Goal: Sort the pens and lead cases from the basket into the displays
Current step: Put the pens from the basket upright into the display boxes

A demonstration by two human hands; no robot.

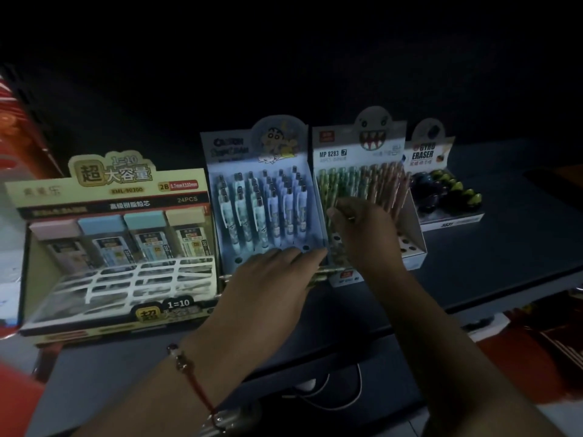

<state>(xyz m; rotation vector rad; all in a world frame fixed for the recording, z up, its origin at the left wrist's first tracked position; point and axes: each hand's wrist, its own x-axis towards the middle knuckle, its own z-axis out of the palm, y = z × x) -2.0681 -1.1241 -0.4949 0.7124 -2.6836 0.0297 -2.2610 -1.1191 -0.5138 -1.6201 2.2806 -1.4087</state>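
Two hands at the shark-face display (362,171), slotting pens.
Left hand (268,279) closed on a bundle of green patterned pens (325,272) just before the box; right hand (362,228) pinching one pen over the slots. Light, stiff, slick barrels: likely best gripped mid-barrel, fed tip-down.

Four displays close-packed along desk back, 9 to 2 o'clock: lead-case display (116,247), blue pen display (262,197), green pen display (362,190), eraser display (441,190); no gap between for hand. Left hand (271,279) and right hand (362,234) block centre fronts. Open dark desk (504,253) at 3 o'clock. White cable (331,395) at 6 o'clock.
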